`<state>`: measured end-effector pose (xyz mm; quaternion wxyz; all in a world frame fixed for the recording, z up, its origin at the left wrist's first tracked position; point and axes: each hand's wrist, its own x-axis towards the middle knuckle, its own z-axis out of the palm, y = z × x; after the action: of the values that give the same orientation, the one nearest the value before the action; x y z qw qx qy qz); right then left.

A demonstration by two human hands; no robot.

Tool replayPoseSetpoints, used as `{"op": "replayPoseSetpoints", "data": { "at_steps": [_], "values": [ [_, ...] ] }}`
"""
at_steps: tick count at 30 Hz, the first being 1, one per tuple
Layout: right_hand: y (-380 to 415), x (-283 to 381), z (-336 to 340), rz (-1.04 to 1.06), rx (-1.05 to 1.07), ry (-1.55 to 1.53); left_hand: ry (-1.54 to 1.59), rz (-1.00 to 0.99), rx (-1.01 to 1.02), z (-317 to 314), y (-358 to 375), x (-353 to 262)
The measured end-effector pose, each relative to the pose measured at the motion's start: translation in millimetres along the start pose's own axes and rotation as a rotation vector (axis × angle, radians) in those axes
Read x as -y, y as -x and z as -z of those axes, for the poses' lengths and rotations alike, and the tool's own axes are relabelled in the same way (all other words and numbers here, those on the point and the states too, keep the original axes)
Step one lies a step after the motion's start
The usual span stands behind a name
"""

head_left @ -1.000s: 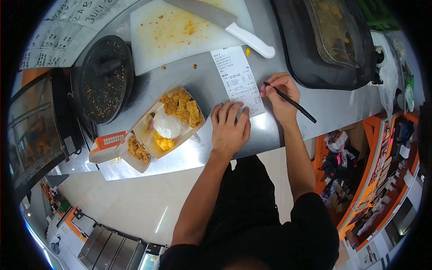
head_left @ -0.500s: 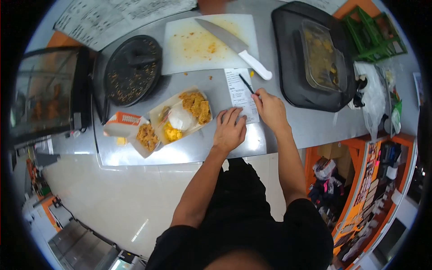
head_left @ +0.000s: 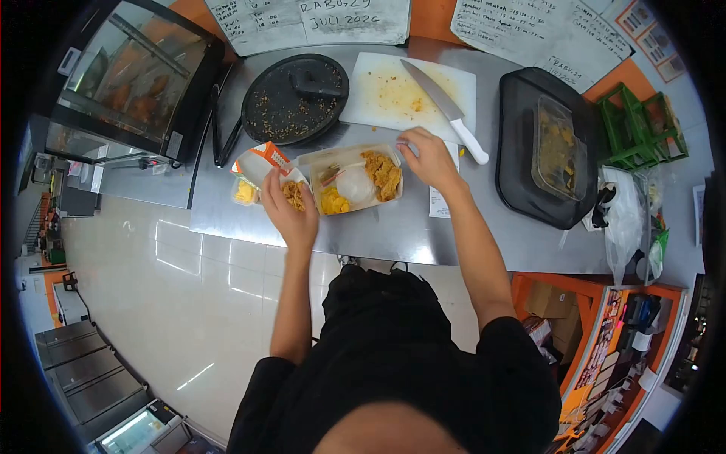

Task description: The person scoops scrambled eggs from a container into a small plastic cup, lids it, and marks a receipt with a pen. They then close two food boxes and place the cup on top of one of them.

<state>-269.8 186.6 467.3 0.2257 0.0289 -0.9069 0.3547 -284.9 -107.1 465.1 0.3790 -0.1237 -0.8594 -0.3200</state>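
Note:
My left hand (head_left: 293,218) is open, its fingers stretched over the small orange-and-white carton (head_left: 261,159) with crumbly fried food (head_left: 293,195) inside. My right hand (head_left: 431,160) is beside the right end of the larger open box (head_left: 306,160). Its thumb and index finger are apart with nothing seen between them. In that box lie a white wrapped mound (head_left: 355,184), yellow pieces (head_left: 333,200) and fried chicken (head_left: 383,176). Partly beneath my right forearm lies the printed receipt (head_left: 439,204). A clear cup of yellow food (head_left: 246,191) sits left of the carton.
A white-handled knife (head_left: 446,106) lies across the crumb-strewn cutting board (head_left: 363,106). Left of it stands a round black lid (head_left: 295,98), near a glass display case (head_left: 128,91). At right, a black tray (head_left: 522,181) carries a clear container (head_left: 558,147). Green baskets (head_left: 635,125) stand behind.
My right hand has left the receipt and moved to the larger box; the pen it held is no longer visible. My left hand has moved left from the receipt to the small carton. The view has shifted.

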Motion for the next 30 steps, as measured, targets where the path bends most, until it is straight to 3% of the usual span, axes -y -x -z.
{"op": "replayPoseSetpoints", "data": {
  "at_steps": [1, 2, 5, 7, 9, 10, 13, 15, 17, 24, 26, 28, 30],
  "values": [
    [2, -5, -7, -0.1, 0.152, -0.033, 0.056, -0.001, 0.145, -2, -10, 15],
    [10, -4, -12, -0.092, 0.147, -0.024, 0.11, -0.005, 0.29, -2, -16, 27],
    [47, -1, -35, -0.117, 0.014, -0.098, 0.055, -0.049, 0.421, -8, -2, 62],
    [71, -5, -60, -0.201, -0.088, -0.124, 0.073, -0.046, 0.43, -13, 6, 59],
    [81, 4, -74, -0.253, -0.151, -0.173, 0.237, 0.083, 0.457, -23, 18, 51],
    [86, 7, -78, -0.302, -0.205, -0.226, 0.237, 0.139, 0.541, -25, 24, 50],
    [78, 11, -80, -0.371, -0.255, -0.289, 0.211, 0.193, 0.548, -30, 30, 39],
    [64, 26, -60, -0.414, -0.221, -0.263, 0.229, 0.132, 0.466, -36, 23, 36],
    [66, 33, -53, -0.461, -0.175, -0.238, 0.32, 0.295, 0.461, -33, 13, 31],
    [83, 24, -70, -0.458, -0.235, -0.222, 0.281, 0.405, 0.621, -35, 20, 35],
    [86, 27, -69, -0.432, -0.262, -0.208, 0.286, 0.401, 0.65, -33, 18, 31],
    [89, 33, -60, -0.586, -0.239, -0.231, 0.291, 0.401, 0.677, -29, 16, 22],
    [103, 34, -58, -0.601, -0.24, -0.213, 0.186, 0.248, 0.734, -26, 21, 10]
  ]
}}
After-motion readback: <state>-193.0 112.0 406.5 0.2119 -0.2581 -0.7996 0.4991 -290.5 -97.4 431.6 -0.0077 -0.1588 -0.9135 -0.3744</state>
